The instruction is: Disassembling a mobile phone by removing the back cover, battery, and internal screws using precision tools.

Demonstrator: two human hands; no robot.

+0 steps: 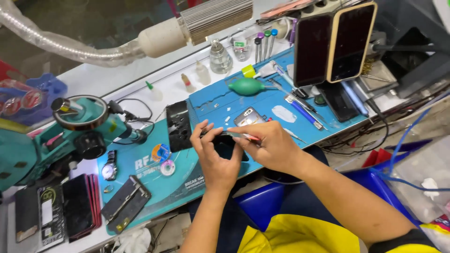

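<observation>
My left hand [213, 157] grips a dark phone [228, 145] over the front edge of the blue work mat [220, 100], fingers curled around its left side. My right hand [272, 145] rests on the phone's right side and pinches a thin tool with a red and silver shaft [243, 137], its tip laid across the top of the phone. Most of the phone is hidden by both hands. A small silver phone part with a camera hole [248, 116] lies on the mat just behind my hands.
A teal microscope [79, 126] stands at left, with a wristwatch [109, 166] and several phones [77, 206] beside it. Two phones [335, 42] stand upright at back right. A green air blower [247, 86], bottles, screwdrivers and tweezers sit along the back. A black screen [178, 125] lies nearby.
</observation>
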